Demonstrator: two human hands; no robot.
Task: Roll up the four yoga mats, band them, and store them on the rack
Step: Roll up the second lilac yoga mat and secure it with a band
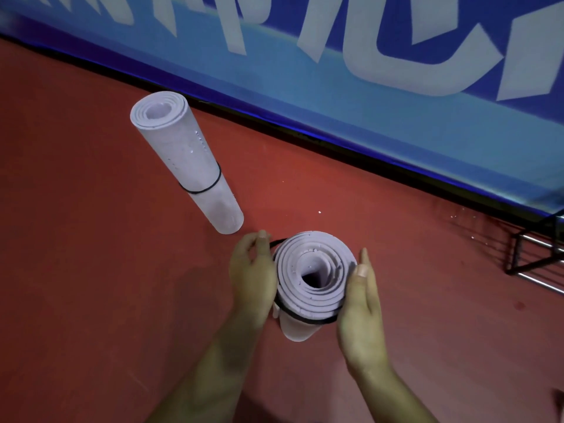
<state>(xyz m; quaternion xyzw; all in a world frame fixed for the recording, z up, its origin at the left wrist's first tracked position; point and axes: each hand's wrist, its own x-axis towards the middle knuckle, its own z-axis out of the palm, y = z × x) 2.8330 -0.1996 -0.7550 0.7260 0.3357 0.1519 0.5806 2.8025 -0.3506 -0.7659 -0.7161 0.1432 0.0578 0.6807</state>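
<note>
Far to the left of the near mat (314, 270), and behind it, stands the banded mat (183, 160); it is on end, leaning a little, with a thin band around its lower half, and it is well apart from the near mat. Just left of the near mat is the left hand (253, 270); its thumb and finger pinch a black band (305, 317) and hold the loop out from the roll's upper left edge. The near mat stands on end on the red floor (91, 239), its long axis vertical, so its spiral end faces the camera; the black band goes around it a little below the top rim. Touching its right side is the right hand (363, 303), fingers straight and flat on the roll, thumb at the rim; it grasps nothing that I can see. Both hands are equally near; I judge the band must next slide down along this axis. Far right of the near mat, a metal rack (537, 261) shows at the edge.
</note>
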